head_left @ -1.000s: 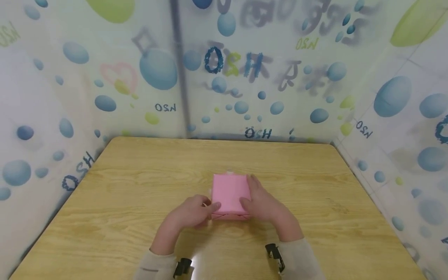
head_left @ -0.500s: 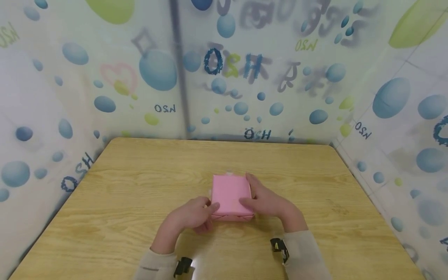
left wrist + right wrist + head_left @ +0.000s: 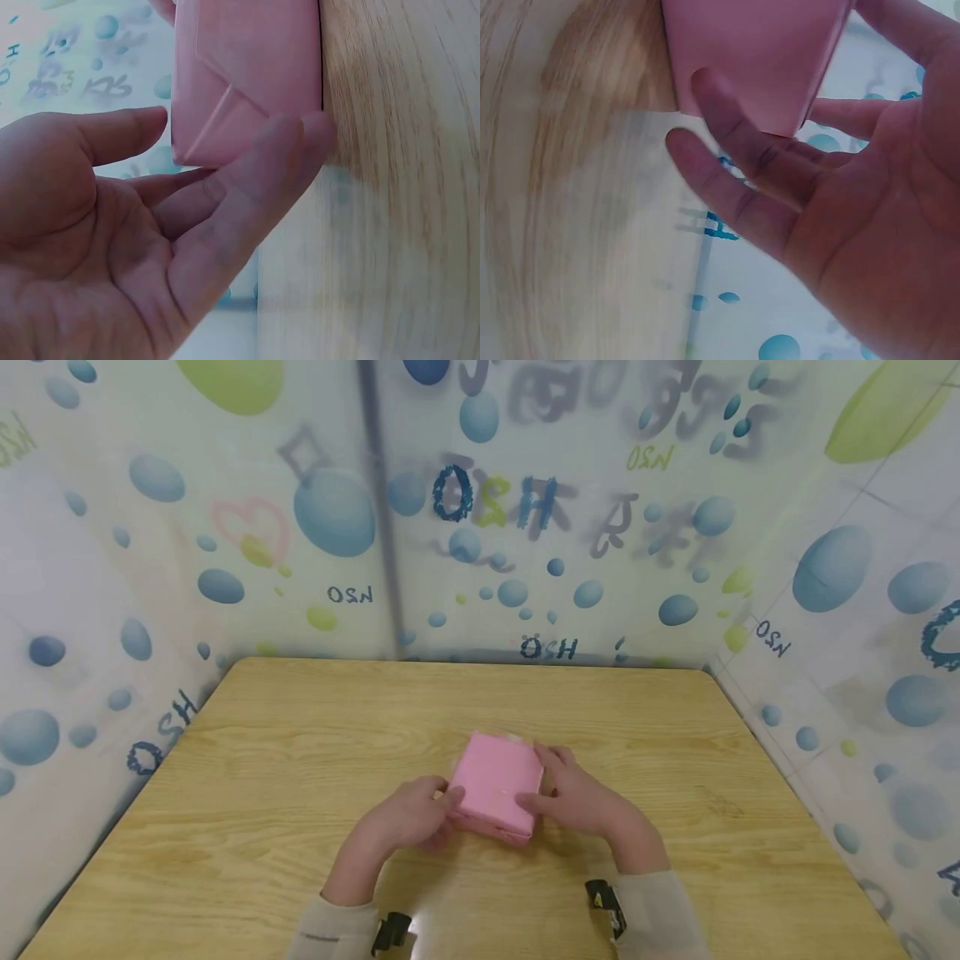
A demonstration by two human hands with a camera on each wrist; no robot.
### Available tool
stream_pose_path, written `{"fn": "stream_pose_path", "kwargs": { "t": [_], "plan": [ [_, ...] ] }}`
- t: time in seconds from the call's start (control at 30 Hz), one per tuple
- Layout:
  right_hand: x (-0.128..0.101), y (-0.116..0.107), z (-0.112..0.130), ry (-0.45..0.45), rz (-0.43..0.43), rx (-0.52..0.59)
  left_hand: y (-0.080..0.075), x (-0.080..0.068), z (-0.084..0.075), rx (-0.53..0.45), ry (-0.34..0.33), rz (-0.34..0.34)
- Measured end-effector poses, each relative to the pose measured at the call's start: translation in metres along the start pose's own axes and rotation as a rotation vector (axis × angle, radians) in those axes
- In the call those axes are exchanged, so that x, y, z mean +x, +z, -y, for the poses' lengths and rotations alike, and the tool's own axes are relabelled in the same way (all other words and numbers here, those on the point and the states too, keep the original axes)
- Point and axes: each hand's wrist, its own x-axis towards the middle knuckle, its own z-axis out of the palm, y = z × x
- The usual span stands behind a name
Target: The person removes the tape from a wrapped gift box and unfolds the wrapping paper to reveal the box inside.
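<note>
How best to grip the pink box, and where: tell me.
Probably the two side walls, left hand from the left, right hand from the right: the squarish pink box rests on the table, the right wall looks smooth, and the near wall shows folds.

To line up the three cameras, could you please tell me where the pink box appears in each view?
Head: pink box, just below centre.
Left wrist: pink box, top centre, cropped.
Right wrist: pink box, top, right of centre, cropped.
Shared landmark: the wooden table.
</note>
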Motion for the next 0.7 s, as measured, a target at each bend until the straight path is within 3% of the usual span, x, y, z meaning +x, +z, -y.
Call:
{"fn": "stream_pose_path", "kwargs": {
  "t": [0.1, 0.4, 0.7],
  "plan": [
    [-0.006, -0.002, -0.001, 0.019, -0.015, -0.019, -0.001, 0.001, 0.000, 0.029, 0.029, -0.035],
    [-0.014, -0.003, -0.002, 0.098, -0.036, -0.032, 0.003, 0.011, -0.002, -0.041, 0.107, -0.125],
    [-0.010, 0.001, 0.004, 0.053, -0.071, -0.012, 0.011, 0.022, -0.005, 0.053, 0.170, -0.147]
  ]
}}
